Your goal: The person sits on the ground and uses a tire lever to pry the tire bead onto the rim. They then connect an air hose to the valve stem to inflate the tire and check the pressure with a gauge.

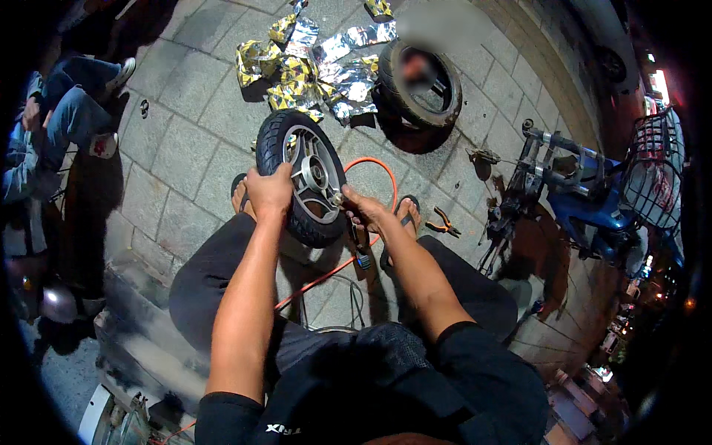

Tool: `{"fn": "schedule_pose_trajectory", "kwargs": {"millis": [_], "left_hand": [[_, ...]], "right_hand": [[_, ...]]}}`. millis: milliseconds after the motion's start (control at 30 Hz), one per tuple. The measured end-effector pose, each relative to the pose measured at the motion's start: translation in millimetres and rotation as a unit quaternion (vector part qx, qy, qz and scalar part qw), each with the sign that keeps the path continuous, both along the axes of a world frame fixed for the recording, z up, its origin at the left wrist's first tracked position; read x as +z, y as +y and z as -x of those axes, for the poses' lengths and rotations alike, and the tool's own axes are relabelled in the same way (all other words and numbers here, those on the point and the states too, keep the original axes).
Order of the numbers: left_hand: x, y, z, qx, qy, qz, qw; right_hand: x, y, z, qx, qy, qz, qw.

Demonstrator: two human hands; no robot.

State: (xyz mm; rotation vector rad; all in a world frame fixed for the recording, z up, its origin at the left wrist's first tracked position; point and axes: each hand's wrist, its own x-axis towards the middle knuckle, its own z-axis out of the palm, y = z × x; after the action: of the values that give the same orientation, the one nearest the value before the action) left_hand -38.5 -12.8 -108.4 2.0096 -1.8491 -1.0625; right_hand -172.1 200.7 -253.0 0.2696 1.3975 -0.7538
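Note:
A small scooter wheel with a black tyre (pixel 300 226) and a grey spoked rim stands tilted between my feet. My left hand (pixel 270 190) is wrapped round the tyre's left side. At the wheel's right side, my right hand (pixel 366 209) is closed with its thumb at a small brassy fitting (pixel 338 199) by the rim. Below those fingers hangs a dark handheld piece with a blue part (pixel 362 261), close to an orange air hose (pixel 386 167) that loops behind and under my hand. My fingers hide how the fitting and the hose join.
Crumpled silver and yellow foil wrapping (pixel 348 74) and a loose tyre (pixel 420 115) lie ahead on the paving. Pliers with orange handles (pixel 443 223) are by my right foot. A blue scooter (pixel 586 194) with its front wheel off lies right. A seated person (pixel 70 111) is at left.

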Motion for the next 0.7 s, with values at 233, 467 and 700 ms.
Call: {"fn": "schedule_pose_trajectory", "kwargs": {"millis": [233, 467, 700], "left_hand": [[9, 2, -1, 0.003, 0.010, -0.035, 0.999], [-16, -6, -2, 0.005, -0.017, -0.055, 0.998], [-56, -18, -2, 0.023, -0.002, -0.077, 0.997]], "right_hand": [[4, 8, -3, -0.015, 0.059, 0.021, 0.998], [-32, 24, 8, -0.003, -0.029, 0.048, 0.998], [-73, 88, 46, 0.307, 0.381, 0.159, 0.857]]}}
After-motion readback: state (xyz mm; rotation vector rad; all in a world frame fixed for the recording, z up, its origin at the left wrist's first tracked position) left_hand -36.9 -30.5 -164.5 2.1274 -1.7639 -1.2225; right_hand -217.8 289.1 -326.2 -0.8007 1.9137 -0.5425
